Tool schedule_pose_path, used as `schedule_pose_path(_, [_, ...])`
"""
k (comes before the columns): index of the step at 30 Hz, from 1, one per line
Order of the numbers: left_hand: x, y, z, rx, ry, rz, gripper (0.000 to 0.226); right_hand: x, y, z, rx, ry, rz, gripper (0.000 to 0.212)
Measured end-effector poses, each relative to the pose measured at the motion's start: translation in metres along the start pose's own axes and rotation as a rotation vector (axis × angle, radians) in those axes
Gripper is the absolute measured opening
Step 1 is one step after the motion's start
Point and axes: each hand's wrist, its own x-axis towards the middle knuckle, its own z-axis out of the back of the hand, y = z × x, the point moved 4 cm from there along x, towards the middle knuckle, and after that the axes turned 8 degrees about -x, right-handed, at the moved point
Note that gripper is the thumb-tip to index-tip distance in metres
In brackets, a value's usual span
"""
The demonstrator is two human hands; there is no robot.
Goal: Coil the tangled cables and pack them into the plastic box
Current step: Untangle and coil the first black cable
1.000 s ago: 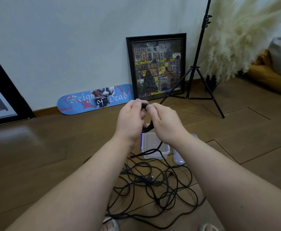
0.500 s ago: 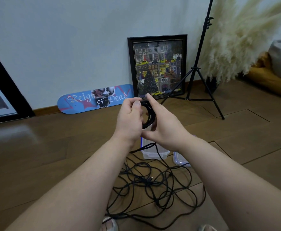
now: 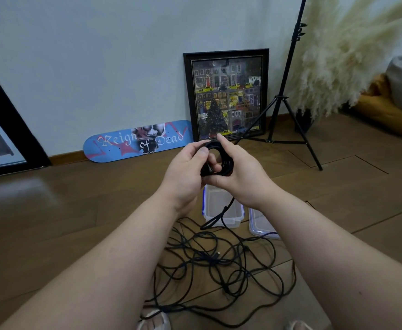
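Most of the job was still ahead. The tangle of cables [image 3: 219,265] lay loose on the floor [image 3: 64,210] just in front of the plastic box [image 3: 222,208], sprawling toward the person's feet, with no sign of sorting. The box itself stood open and looked empty, and its lid [image 3: 262,225] lay flat just to the right of it.

Above the box, both hands were raised around a small black coil [image 3: 221,160], only a few turns thick. The left hand [image 3: 185,172] pinched the coil's near side between thumb and curled fingers. The right hand [image 3: 240,175] had the coil looped around its fingers, forefinger pointing up, so it held the loop rather than lying slack. From the coil a strand [image 3: 223,210] dropped past the box's front edge into the tangle, so by my reading even this first cable was only partly wound, and nothing was packed yet.
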Motion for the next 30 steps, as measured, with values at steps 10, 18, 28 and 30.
schedule_pose_path(10, [0.011,-0.01,0.014,0.079,-0.278,-0.119,0.025,-0.005,-0.003,0.002,0.128,0.108,-0.107,0.058])
schedule_pose_path(18, [0.019,-0.013,0.039,0.029,-0.422,-0.172,0.022,-0.014,-0.016,0.013,0.441,0.192,-0.404,0.016])
schedule_pose_path(28, [0.014,-0.01,0.025,0.097,-0.368,-0.175,0.025,-0.006,0.005,0.02,1.144,0.168,-0.325,0.041])
schedule_pose_path(30, [0.014,-0.008,0.023,0.109,-0.356,-0.174,0.025,-0.005,0.006,0.017,0.969,0.176,-0.269,0.041])
